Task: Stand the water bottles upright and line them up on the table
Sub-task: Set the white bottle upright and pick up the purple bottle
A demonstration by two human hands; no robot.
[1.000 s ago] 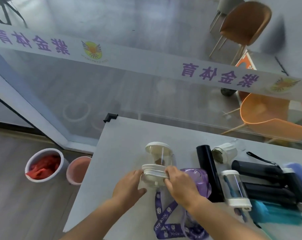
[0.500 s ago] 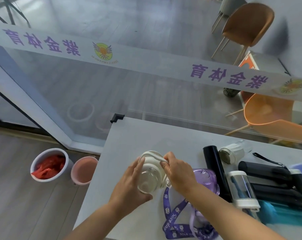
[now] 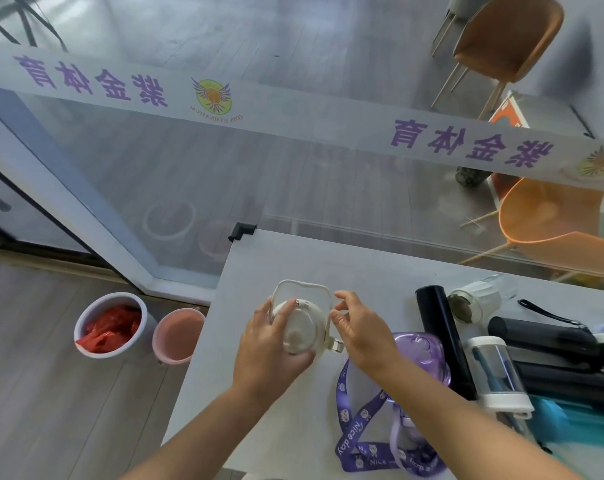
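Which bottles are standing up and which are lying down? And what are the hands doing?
white bottle: roughly upright
left hand: grips the white bottle
right hand: beside its handle, grip unclear
purple bottle: lying down
long black bottle: lying down
clear bottle: lying down
teal bottle: lying down

The bottle (image 3: 299, 327) lay on its side on the counter (image 3: 328, 265) a second ago, then came up tilted between both hands. Now it is upright, its lid facing the camera. Its loop (image 3: 300, 284), pinched by the right hand (image 3: 359, 330) half a second ago, is released and points to the far side. That hand has drawn back just beside the lid, fingers (image 3: 342, 296) loose. The left hand (image 3: 269, 344) now grips the body.
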